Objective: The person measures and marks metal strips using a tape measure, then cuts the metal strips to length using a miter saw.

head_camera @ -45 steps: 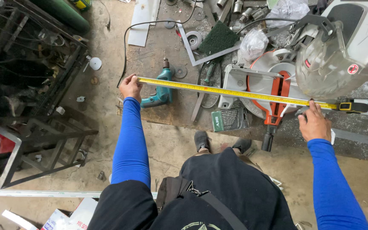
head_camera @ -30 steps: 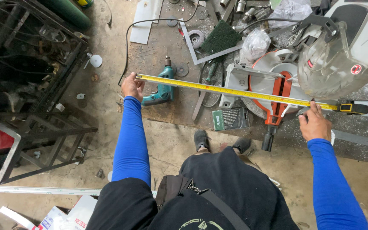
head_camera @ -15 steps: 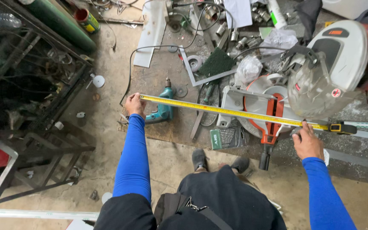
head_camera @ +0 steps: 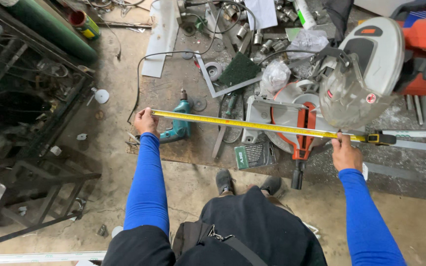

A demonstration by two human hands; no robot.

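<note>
A yellow measuring tape [head_camera: 252,125] is stretched out flat between my two hands, above the floor. My left hand [head_camera: 145,121] pinches its free end at the left, close to a teal power drill [head_camera: 177,129]. My right hand [head_camera: 345,154] holds the tape near its black and yellow case [head_camera: 381,139] at the right, in front of the mitre saw [head_camera: 351,79]. A long pale metal bar [head_camera: 420,134] runs off to the right past the case. Both arms wear blue sleeves.
A brown board [head_camera: 193,88] on the floor carries the drill, a metal angle frame, a green pad, bolts and cables. A black metal rack [head_camera: 30,148] stands at the left with a green cylinder [head_camera: 50,27] behind it. My feet [head_camera: 247,183] are at the board's edge.
The view has tilted up and shifted, showing more of the saw and clutter behind it. Both hands keep the tape stretched, and my right hand has slid closer to the case.
</note>
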